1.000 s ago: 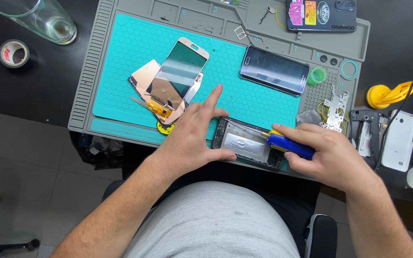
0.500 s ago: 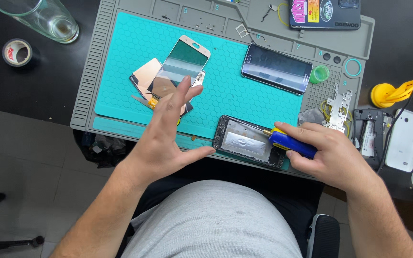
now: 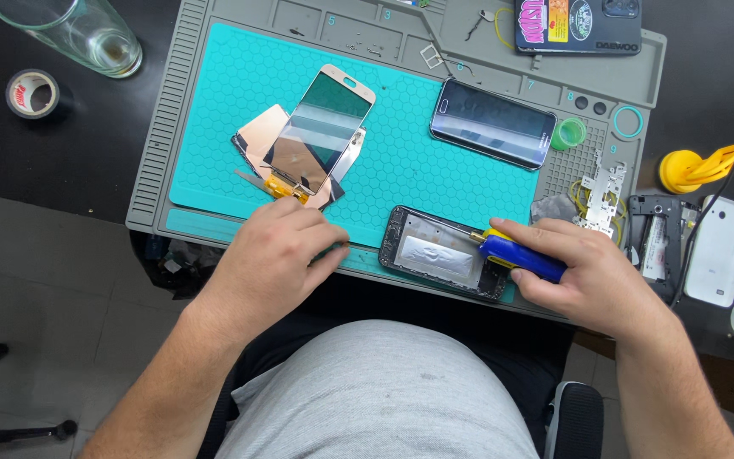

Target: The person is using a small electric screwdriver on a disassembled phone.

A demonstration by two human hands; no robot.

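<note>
My right hand [image 3: 584, 272] grips a blue and yellow screwdriver [image 3: 516, 253] whose tip points into an opened phone frame [image 3: 439, 251] lying at the mat's front edge. My left hand [image 3: 275, 251] rests on the teal work mat [image 3: 401, 161] just left of that frame, fingers curled with their tips pinched on the mat surface; whether something small is under them cannot be made out. Just beyond the left hand lies a gold-rimmed screen panel [image 3: 320, 132] over a copper-coloured back plate [image 3: 261, 140].
A dark phone [image 3: 490, 123] lies on the mat's right, a green cap [image 3: 569, 133] beside it. A glass [image 3: 78, 30] and tape roll [image 3: 31, 92] sit far left. A white phone [image 3: 719, 251], yellow tool [image 3: 698, 167] and metal bracket [image 3: 601, 183] sit right.
My left hand lifted off the phone frame, swung left, and has come down on the mat with fingers curled. The right hand and screwdriver stayed in place.
</note>
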